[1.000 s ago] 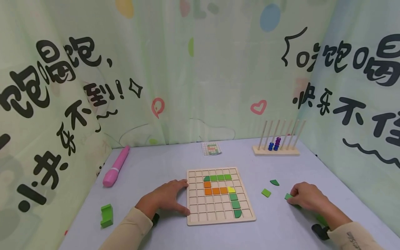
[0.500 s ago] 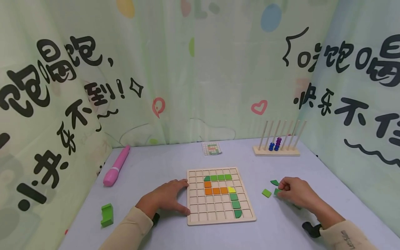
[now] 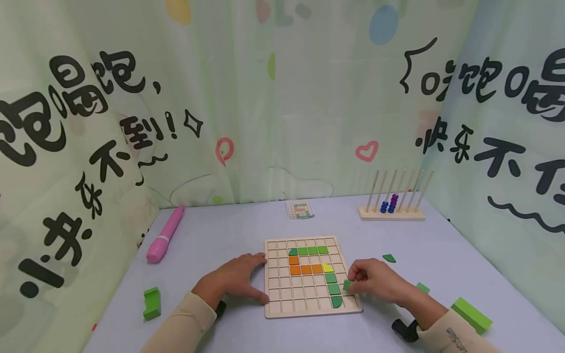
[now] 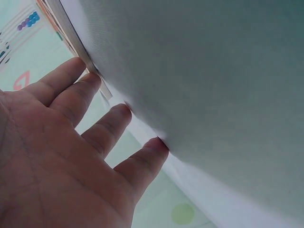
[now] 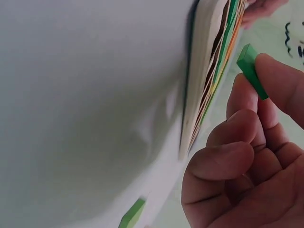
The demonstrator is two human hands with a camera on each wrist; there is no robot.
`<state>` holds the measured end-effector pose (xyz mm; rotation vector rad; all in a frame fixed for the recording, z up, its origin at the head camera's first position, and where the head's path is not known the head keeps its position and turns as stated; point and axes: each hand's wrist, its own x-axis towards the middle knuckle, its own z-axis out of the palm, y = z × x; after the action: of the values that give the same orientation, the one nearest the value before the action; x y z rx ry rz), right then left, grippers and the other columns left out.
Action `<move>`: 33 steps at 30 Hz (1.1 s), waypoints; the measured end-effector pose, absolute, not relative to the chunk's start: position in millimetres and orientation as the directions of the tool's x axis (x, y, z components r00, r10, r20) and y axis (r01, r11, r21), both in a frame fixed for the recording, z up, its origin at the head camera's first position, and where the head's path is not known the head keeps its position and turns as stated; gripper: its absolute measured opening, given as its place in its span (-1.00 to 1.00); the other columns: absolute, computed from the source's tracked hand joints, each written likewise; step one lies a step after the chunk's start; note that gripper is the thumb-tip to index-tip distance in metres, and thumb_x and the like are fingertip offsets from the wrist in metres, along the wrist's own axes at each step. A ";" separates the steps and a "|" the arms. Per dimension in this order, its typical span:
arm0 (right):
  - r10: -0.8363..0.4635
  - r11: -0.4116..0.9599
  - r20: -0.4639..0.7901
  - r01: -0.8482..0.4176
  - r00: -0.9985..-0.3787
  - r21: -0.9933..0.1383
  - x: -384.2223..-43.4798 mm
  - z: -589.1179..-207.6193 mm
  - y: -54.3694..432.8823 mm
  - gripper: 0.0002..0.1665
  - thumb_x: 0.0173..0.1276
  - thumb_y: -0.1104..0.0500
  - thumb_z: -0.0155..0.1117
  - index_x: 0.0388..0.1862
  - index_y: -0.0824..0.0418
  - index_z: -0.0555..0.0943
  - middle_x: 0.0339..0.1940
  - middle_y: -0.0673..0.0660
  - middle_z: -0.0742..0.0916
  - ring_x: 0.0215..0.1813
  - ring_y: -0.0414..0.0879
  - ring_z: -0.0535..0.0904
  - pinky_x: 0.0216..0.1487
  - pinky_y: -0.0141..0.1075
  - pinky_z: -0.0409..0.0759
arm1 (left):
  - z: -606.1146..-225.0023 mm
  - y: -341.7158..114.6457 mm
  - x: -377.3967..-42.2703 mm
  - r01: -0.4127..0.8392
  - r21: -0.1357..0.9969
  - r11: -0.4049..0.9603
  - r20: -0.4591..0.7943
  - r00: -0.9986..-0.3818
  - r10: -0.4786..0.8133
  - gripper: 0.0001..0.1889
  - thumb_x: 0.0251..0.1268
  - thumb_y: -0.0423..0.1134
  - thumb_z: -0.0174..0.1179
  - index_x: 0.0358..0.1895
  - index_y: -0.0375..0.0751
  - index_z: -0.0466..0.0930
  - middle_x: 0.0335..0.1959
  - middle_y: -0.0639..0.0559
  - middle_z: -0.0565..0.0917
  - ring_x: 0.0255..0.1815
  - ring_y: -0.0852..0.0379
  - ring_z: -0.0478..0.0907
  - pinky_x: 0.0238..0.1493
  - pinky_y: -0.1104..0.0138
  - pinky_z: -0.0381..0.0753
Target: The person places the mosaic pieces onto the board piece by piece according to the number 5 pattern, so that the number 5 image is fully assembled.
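My right hand (image 3: 379,280) pinches a dark green tile (image 5: 251,69) between thumb and forefinger, over the right edge of a square wooden grid board (image 3: 278,294). In the right wrist view, the tile is held above the board's surface. My left hand (image 3: 234,277) rests with spread fingers at the board's left edge; its fingertips touch the side, as the left wrist view shows. On the board lie a row of light green tiles (image 3: 312,250), several orange tiles (image 3: 305,269), a yellow tile (image 3: 327,268) and a column of dark green tiles (image 3: 333,289).
Right of the board lie a dark green curved piece (image 3: 389,258), a green tile (image 3: 422,288) and a long light green block (image 3: 471,315). Left are a green block (image 3: 152,303) and a pink pen-shaped object (image 3: 165,235). A pattern card (image 3: 299,210) and a pegged bead stand (image 3: 392,214) stand farther back.
My right hand has picked up a dark green tile from the right side and carried it left to the board's edge. My left hand has stayed in place.
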<state>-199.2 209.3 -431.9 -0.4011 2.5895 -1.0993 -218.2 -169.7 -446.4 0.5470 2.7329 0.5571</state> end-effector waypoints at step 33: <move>-0.575 0.699 -0.090 -0.430 -0.813 -0.572 -187.7 -441.1 151.0 -0.79 0.20 0.25 0.51 -0.39 0.00 0.63 -0.48 -0.15 0.61 -0.36 -0.23 0.48 -0.33 -0.36 0.45 | -452.2 -169.9 -223.2 0.292 0.404 0.867 -0.216 -0.890 0.401 0.11 -0.15 0.36 0.59 0.53 -0.04 0.39 0.61 0.09 0.35 0.63 -0.12 0.23 0.58 -0.07 0.29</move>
<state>-187.7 151.0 -441.1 -0.7996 2.6474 -0.7940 -223.2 -169.9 -452.2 0.5221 2.7460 0.5270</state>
